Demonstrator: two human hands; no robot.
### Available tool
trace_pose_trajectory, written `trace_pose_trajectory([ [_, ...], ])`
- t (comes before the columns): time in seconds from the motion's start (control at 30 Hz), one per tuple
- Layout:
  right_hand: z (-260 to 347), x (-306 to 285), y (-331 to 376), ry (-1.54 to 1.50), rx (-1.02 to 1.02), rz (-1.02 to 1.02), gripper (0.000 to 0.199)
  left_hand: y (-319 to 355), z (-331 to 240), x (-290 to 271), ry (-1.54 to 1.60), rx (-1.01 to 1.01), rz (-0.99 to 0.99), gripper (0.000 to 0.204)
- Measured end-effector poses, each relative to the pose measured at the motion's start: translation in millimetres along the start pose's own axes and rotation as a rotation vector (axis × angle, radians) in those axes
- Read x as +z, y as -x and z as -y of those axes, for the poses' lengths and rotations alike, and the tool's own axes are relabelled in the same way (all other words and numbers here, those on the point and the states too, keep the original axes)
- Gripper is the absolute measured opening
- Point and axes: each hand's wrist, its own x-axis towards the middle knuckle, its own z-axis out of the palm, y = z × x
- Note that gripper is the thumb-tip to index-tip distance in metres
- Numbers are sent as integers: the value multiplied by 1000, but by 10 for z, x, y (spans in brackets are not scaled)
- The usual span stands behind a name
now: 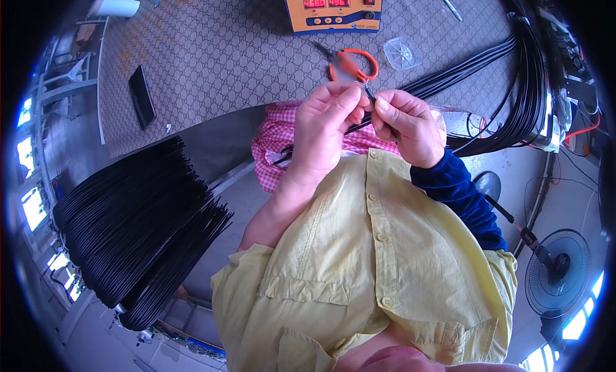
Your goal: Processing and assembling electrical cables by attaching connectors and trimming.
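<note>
My left hand (328,120) and my right hand (410,123) meet over the near edge of the table. Thumb and fingers of both are pinched together at the tip of a thin black cable (370,95). Its fine end, between the fingertips, is too small to make out. A stretch of black cable also passes behind my hands, over a pink checked cloth (274,144) on my lap. Just beyond my fingertips lie scissors with orange handles (373,63), partly blurred. From the right, a bundle of black cables (471,63) reaches toward my right hand.
An orange and blue control box (333,13) with red displays stands at the far side. Nearby are a clear plastic disc (402,53), a pen (448,3) and a dark phone (142,96). A thick cable stack (138,224) hangs at left; a fan (558,272) stands at right.
</note>
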Motion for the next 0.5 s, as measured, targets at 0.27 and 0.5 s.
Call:
trace_pose_trajectory([
  [0.27, -53, -5, -15, -22, -57, -26, 12, 38, -21, 19, 73, 15, -23, 17],
  [0.5, -53, 6, -18, 14, -78, -49, 13, 8, -73, 1, 121, -54, -39, 14],
])
